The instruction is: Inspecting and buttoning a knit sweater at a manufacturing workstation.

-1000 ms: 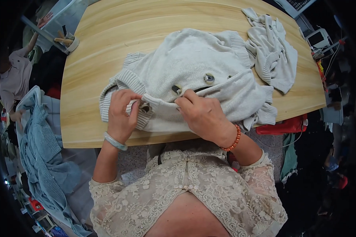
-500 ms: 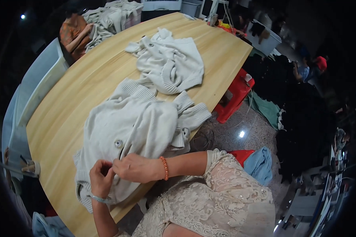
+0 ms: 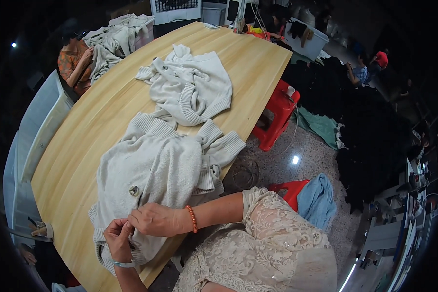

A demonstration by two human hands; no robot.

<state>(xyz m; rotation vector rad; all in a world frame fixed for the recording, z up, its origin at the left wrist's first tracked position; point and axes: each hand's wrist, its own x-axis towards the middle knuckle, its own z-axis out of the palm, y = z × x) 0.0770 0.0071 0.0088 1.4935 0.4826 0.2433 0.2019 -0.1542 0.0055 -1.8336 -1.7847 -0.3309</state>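
Note:
A cream knit cardigan [image 3: 146,160] with ribbed edges lies spread on the wooden table, near its front edge. One large round button [image 3: 134,191] shows on its front, just above my hands. My left hand [image 3: 118,238], a pale band at its wrist, pinches at the lower front of the cardigan with bent fingers. Against its fingertips, my right hand [image 3: 156,220] is closed in a pinch on the same fabric, an orange bead bracelet on its wrist. The exact spot between the fingertips is hidden. Farther back lies a second cream knit garment [image 3: 207,78], crumpled, with buttons.
The table [image 3: 78,146] has pale plastic bins [image 3: 39,131] along its left side. Beyond it, a person in an orange patterned top [image 3: 73,63] handles knitwear by a heaped bin. Red stools [image 3: 277,117] stand at the right, one with blue cloth [image 3: 316,200]. A dark pile [image 3: 365,131] covers the floor.
The whole view has shifted slightly. My left fingers have drawn in from a rounder loop to a tighter pinch beside my right fingertips. The cardigan keeps its place on the table.

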